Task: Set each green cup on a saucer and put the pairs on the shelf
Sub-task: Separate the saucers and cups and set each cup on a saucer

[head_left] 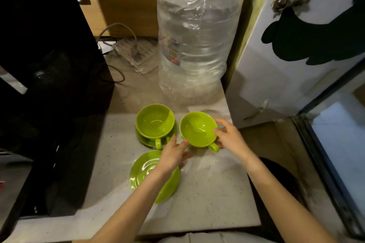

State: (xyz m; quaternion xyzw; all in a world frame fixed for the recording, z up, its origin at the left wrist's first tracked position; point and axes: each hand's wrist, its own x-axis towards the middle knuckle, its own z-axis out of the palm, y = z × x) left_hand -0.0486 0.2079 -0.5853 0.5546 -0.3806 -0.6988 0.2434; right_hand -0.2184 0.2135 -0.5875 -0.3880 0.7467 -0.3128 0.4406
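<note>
The right hand grasps the rim of a glossy green cup, thumb on its right edge, near the loop handle. The left hand, fingers loosely spread and holding nothing, nearly touches that cup's left side, above an empty ridged green saucer on the speckled stone counter. Farther left, a second cup sits on its saucer. Behind stands a large clear plastic bottle.

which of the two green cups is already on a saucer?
The left cup: a saucer shows under it. The right cup, held by the right hand, has none beneath; the spare saucer lies nearer, under the left hand.
</note>
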